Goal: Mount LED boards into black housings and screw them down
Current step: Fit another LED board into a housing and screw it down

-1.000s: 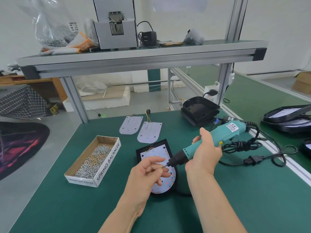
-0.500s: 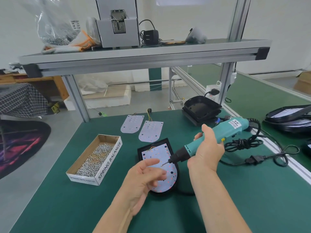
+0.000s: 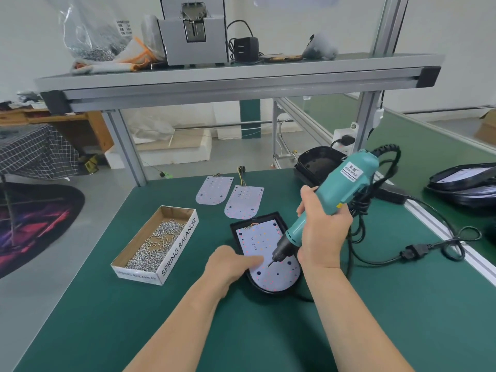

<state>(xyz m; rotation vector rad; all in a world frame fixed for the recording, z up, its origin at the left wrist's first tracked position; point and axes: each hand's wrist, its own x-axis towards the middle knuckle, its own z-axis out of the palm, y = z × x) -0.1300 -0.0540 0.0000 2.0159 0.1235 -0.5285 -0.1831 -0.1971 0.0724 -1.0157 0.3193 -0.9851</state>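
At left, box of screws (image 3: 155,245) kept near on worktop (image 3: 107,318) for quick refills. Left hand (image 3: 229,267) pressing outstretched forefinger on LED board (image 3: 259,238), gripping nothing visible, likely to steady it. Board seated in black housing (image 3: 237,225), centre. Right hand (image 3: 324,234) wrapped round teal screwdriver (image 3: 346,183), bit tilted down onto board, apparently for driving screw.

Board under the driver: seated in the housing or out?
In. The board lies flat inside the black housing, rim showing around it, driver bit on it. Fully seated: cannot tell.
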